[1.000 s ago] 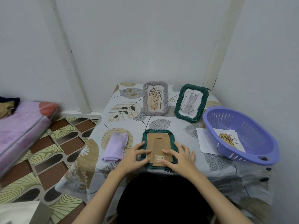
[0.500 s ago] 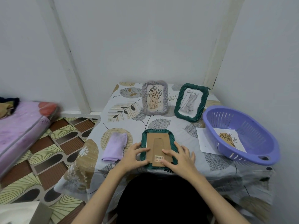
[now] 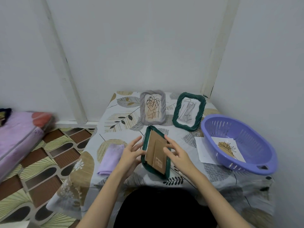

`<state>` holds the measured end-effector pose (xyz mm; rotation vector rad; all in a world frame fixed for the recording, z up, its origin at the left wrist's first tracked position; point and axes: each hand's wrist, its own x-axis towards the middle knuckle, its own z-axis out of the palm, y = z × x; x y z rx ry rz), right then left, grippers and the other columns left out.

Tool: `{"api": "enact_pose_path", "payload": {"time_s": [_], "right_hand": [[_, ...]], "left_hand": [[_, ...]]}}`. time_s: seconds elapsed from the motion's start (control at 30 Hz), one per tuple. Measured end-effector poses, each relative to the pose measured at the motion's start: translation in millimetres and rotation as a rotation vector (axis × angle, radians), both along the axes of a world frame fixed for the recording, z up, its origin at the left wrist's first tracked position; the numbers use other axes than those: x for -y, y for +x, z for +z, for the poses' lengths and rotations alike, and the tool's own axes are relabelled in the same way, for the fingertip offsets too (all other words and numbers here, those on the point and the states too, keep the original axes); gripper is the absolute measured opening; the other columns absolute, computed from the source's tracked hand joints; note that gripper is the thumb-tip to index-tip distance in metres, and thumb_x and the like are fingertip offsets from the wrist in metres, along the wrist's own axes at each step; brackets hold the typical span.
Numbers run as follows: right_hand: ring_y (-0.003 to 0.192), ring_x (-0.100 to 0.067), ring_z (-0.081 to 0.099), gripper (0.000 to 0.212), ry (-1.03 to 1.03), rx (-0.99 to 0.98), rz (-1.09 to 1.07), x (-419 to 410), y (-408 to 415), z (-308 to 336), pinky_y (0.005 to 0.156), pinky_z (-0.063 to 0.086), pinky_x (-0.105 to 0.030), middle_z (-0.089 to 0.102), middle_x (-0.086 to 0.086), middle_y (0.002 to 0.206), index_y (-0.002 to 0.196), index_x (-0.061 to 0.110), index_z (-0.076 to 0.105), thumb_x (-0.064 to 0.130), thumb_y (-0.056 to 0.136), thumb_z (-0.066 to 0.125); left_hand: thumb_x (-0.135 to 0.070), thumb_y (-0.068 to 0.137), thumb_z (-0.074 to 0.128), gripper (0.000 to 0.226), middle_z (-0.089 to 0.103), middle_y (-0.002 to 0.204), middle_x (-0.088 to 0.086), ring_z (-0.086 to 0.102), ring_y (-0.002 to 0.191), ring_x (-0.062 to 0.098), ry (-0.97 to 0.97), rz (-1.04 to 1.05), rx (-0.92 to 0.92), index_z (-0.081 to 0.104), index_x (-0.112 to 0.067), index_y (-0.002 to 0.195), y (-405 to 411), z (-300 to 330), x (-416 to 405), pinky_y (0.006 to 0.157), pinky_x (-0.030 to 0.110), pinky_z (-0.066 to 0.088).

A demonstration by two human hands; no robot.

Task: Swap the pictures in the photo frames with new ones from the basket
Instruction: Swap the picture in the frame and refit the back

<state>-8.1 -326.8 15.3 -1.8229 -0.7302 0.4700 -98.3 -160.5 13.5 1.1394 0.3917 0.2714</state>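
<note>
Two hands bracket the green frame [image 3: 155, 151], held face down and tilted just above the worktop [image 3: 115, 116]. The left hand [image 3: 131, 153] grasps its left edge; the right hand [image 3: 176, 153] presses loose fingers on the cardboard back. The frame's long axis runs away from the person. The basket [image 3: 238, 143] lies farther right, nearer the right hand.

Leaf-print table [image 3: 115, 112]; cloth [image 3: 111, 159], two frames [image 3: 152, 109], basket [image 3: 238, 143], seemingly paper [image 3: 203, 151].
</note>
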Motion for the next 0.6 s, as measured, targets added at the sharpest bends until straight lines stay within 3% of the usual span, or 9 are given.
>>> {"api": "enact_pose_path", "payload": {"time_s": [0.07,0.13,0.2,0.27,0.37,0.47,0.53,0.6], "right_hand": [[0.081,-0.005,0.055,0.042,0.104,-0.075,-0.015,-8,-1,14,0.07,0.043,-0.012,0.058,0.004,0.107,0.124,0.061,0.032,0.04,0.092,0.049],[0.089,-0.004,0.059,0.044,0.156,-0.12,-0.02,-12,0,24,0.062,0.046,-0.008,0.061,0.011,0.103,0.132,0.055,0.03,0.043,0.092,0.045],[0.099,-0.007,0.06,0.048,0.175,-0.147,-0.018,-10,0,28,0.061,0.048,-0.013,0.061,0.012,0.114,0.137,0.05,0.028,0.042,0.092,0.046],[0.11,-0.009,0.056,0.057,0.166,-0.149,-0.029,-4,0,26,0.076,0.051,-0.021,0.056,0.007,0.126,0.14,0.042,0.027,0.037,0.09,0.053],[0.112,0.003,0.048,0.063,0.079,-0.071,-0.068,6,2,15,0.085,0.043,-0.005,0.042,0.016,0.135,0.144,0.022,0.027,0.013,0.089,0.057],[0.122,-0.002,0.04,0.057,0.051,-0.093,-0.133,14,8,0,0.097,0.032,-0.009,0.037,0.001,0.145,0.143,0.009,0.029,-0.003,0.09,0.047],[0.122,-0.006,0.04,0.056,0.082,-0.164,-0.173,17,12,-10,0.101,0.032,-0.016,0.037,-0.003,0.146,0.142,0.005,0.028,-0.006,0.09,0.044],[0.123,-0.009,0.04,0.055,0.085,-0.19,-0.196,18,14,-20,0.103,0.033,-0.019,0.036,-0.005,0.147,0.142,0.005,0.028,-0.007,0.091,0.043]], "left_hand": [[0.014,0.08,0.054,0.064,0.056,0.131,0.009,0.056,0.114,0.028,-0.007,-0.028,0.06,0.043,-0.016,0.136,4,8,2,0.082,0.04,0.05],[0.009,0.079,0.059,0.065,0.056,0.131,0.007,0.055,0.118,0.026,0.008,-0.089,0.103,0.042,-0.018,0.136,9,14,7,0.096,0.043,0.046],[0.002,0.078,0.059,0.062,0.06,0.126,0.003,0.062,0.108,0.016,0.036,-0.15,0.12,0.041,-0.017,0.134,15,16,15,0.086,0.03,0.052],[0.011,0.081,0.049,0.059,0.062,0.119,-0.001,0.063,0.093,0.011,0.05,-0.187,0.103,0.039,-0.013,0.134,23,13,23,0.066,0.02,0.047],[0.021,0.081,0.033,0.063,0.061,0.123,-0.003,0.053,0.096,0.011,0.167,-0.266,0.029,0.037,-0.014,0.134,29,1,31,0.069,0.017,0.042],[0.001,0.089,0.051,0.051,0.05,0.136,0.003,0.048,0.119,0.012,0.596,-0.191,-0.106,0.038,-0.015,0.136,28,-11,28,0.089,0.017,0.04],[-0.026,0.086,0.063,0.06,0.04,0.144,0.006,0.036,0.133,0.02,1.058,-0.167,-0.279,0.037,-0.014,0.139,27,-26,19,0.106,0.027,0.031],[-0.044,0.083,0.063,0.069,0.029,0.15,0.007,0.026,0.139,0.024,1.276,-0.24,-0.42,0.036,-0.018,0.141,23,-41,13,0.114,0.035,0.022]]}}
